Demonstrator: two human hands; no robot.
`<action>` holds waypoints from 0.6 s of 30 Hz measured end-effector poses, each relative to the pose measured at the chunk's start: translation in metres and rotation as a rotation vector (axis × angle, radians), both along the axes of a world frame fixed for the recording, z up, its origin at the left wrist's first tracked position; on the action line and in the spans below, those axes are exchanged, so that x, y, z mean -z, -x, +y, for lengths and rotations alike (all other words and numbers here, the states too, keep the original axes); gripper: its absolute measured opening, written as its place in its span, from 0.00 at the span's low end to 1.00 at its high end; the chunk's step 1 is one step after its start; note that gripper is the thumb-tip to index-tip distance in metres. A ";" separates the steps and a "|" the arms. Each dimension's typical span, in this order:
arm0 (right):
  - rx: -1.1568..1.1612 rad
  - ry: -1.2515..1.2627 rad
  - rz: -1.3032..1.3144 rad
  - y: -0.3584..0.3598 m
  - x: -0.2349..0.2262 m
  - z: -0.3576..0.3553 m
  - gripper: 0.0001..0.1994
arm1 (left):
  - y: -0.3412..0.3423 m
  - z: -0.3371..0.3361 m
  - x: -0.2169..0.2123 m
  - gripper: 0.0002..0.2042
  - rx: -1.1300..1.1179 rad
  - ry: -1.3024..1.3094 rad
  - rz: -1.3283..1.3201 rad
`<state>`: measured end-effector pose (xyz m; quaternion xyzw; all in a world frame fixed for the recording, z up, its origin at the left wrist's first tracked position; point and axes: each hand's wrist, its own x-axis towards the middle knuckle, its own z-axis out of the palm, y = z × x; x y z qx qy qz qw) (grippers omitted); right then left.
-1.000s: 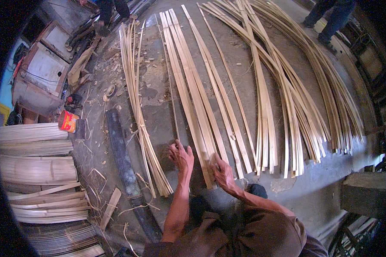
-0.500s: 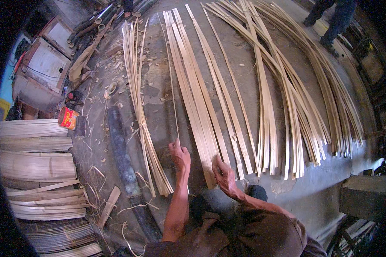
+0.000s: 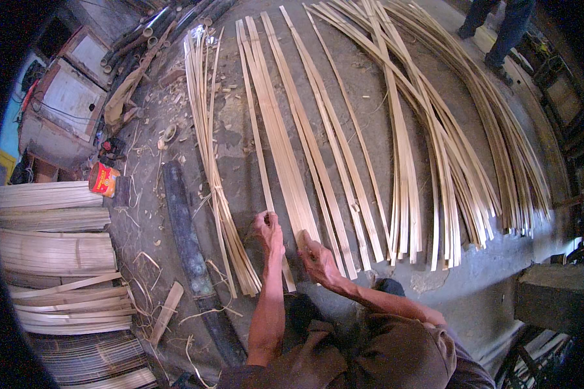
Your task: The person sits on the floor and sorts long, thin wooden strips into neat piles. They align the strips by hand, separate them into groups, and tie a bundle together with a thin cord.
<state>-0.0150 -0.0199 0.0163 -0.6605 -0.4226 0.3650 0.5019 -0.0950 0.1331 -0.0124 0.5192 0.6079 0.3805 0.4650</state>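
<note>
My left hand (image 3: 269, 230) is closed around a long, pale bamboo strip (image 3: 256, 142); the strip's near end comes out below the hand. Just to the right, my right hand (image 3: 319, 259) has its curled fingers on the near end of a group of bamboo strips (image 3: 280, 136) lying side by side. Its fingertips are partly hidden, though they appear to grip the strips' edge. Past that hand a narrow pair of strips (image 3: 319, 188) lies apart, with a further pair (image 3: 337, 149) beyond. On the left rests a tied bundle of strips (image 3: 215, 194).
Crossing bamboo strips (image 3: 428, 142) fan out at the right. A dark pole (image 3: 187, 233) lies left of my arm, near stacked slats (image 3: 58, 249) and a red-orange tin (image 3: 104, 179). Another person's legs (image 3: 512, 32) stand at the far right. Shavings litter the floor.
My right hand has moved left with the near ends of the middle strips, and a gap now separates them from the pair on their right. The left hand's strip has turned its flat face up.
</note>
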 end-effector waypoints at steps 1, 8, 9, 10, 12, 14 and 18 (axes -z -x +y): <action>-0.043 0.014 -0.072 0.002 -0.003 0.000 0.26 | 0.002 0.000 0.003 0.12 0.000 0.008 -0.032; -0.196 0.373 0.398 0.004 -0.040 -0.005 0.28 | 0.005 -0.017 -0.017 0.12 0.072 0.091 -0.054; -0.224 0.387 0.379 0.006 -0.047 -0.005 0.28 | 0.018 -0.014 -0.001 0.12 0.071 0.114 -0.079; -0.233 0.327 0.325 0.010 -0.038 -0.009 0.28 | 0.024 -0.013 0.009 0.12 0.079 0.138 -0.114; -0.220 0.194 0.223 0.017 -0.021 -0.015 0.27 | 0.032 -0.010 0.021 0.12 0.126 0.055 -0.047; -0.169 0.052 0.127 0.023 -0.005 -0.018 0.26 | 0.030 -0.014 0.014 0.13 0.154 0.023 -0.016; -0.247 0.039 0.276 0.027 0.032 -0.017 0.23 | 0.025 -0.016 0.009 0.14 0.145 0.006 -0.044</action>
